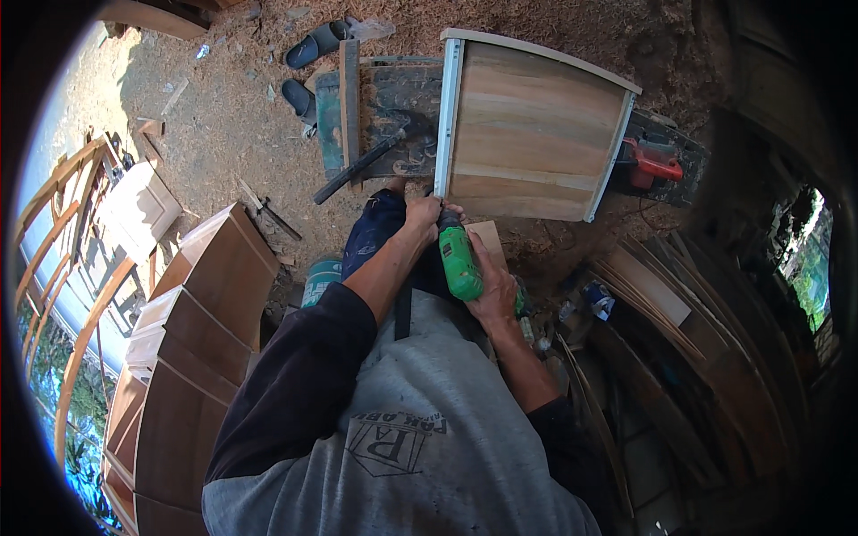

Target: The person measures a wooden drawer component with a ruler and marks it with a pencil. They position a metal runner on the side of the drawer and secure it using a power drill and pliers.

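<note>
A green cordless drill (pixel 459 264) is gripped in my right hand (pixel 494 290), its nose pointing away from me. My left hand (pixel 424 217) is closed beside the drill's front end, at the near end of a metal drawer slide (pixel 450 116). What its fingers pinch is too small to make out. That slide runs along the left side of a wooden drawer (pixel 538 125), which lies across a low bench. A second metal slide (pixel 608 165) lines the drawer's right side. To the left of the drawer, a hammer (pixel 362 163) rests on the bench.
The worn bench (pixel 393 89) stands on sawdust-strewn ground, with a red power tool (pixel 655 164) at its right end. Sandals (pixel 317 45) lie beyond it. Wooden cabinet carcasses (pixel 201 339) stand at left, near a teal bucket (pixel 321 279). Stacked boards (pixel 657 295) fill the right.
</note>
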